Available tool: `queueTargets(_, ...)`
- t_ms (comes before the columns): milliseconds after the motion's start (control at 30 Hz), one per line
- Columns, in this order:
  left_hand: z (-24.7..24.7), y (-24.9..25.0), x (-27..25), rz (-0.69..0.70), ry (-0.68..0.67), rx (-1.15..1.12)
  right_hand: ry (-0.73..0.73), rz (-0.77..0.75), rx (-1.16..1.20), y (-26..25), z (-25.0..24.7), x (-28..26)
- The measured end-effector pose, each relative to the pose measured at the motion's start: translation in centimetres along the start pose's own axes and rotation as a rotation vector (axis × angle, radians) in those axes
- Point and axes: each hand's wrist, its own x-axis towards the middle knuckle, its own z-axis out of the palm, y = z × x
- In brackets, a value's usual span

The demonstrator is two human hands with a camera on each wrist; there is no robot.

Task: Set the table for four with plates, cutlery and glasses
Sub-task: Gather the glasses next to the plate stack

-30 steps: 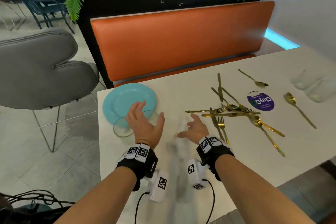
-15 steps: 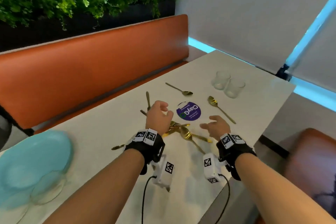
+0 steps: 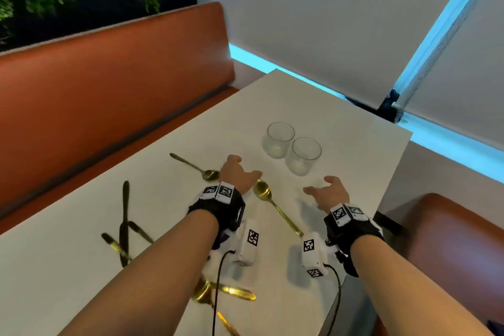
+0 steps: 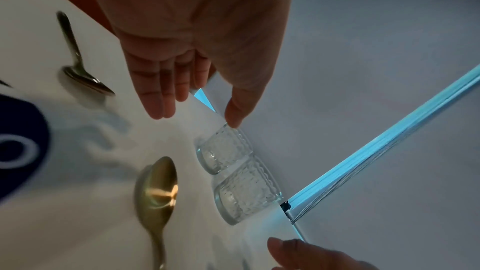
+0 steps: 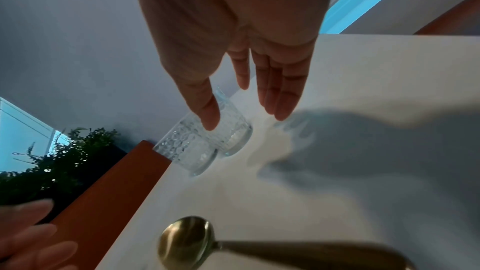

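On the far left of the white table (image 3: 321,101), a small tangle of three dark-and-gold knives (image 3: 124,222) lies crossed over one another, near the orange bench (image 3: 109,84) that runs along that side. Nearer the person's edge, under the left forearm, more gold cutlery (image 3: 218,292) shows in part; I cannot count those pieces, since the arm and a cable hide them.

Next comes a small spoon (image 3: 191,165), lying alone with its bowl pointing toward the left hand (image 3: 238,173). That hand hovers just above the table with its fingers (image 4: 161,91) straight and loosely together, thumb held apart, holding nothing. From the left wrist camera the thumb tip seems to meet the rim of the farther glass, though I cannot tell if it truly touches.

Just right of the left hand lies a large gold spoon (image 3: 275,207), bowl up, handle running back toward the person between the two wrists.

Beyond the hands stand two clear, dimpled glasses (image 3: 290,146), upright and side by side, touching or nearly so, close to the table's far right corner.

The right hand (image 3: 328,192) hangs over the table near the nearer glass, palm down, fingers (image 5: 280,98) spread wide and relaxed, gripping nothing.

So: three knives, two spoons, two glasses in plain sight.
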Motion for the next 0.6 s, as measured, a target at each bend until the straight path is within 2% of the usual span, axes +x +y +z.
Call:
queueTargets(167, 3.0, 2.3, 5.6, -0.005, -0.003, 0.038, -0.014, -0.017, -0.016, -0.7, 0.5, 3.8)
queueTargets(333, 5.1, 3.0, 10.1, 0.027, -0.036, 0.094, -0.008, -0.07, -0.025, -1.3, 1.8, 5.3)
queueTargets(600, 7.1, 3.8, 13.8, 0.05, -0.074, 0.023, 0.059, -0.193, 0.037, -2.3, 2.7, 6.6)
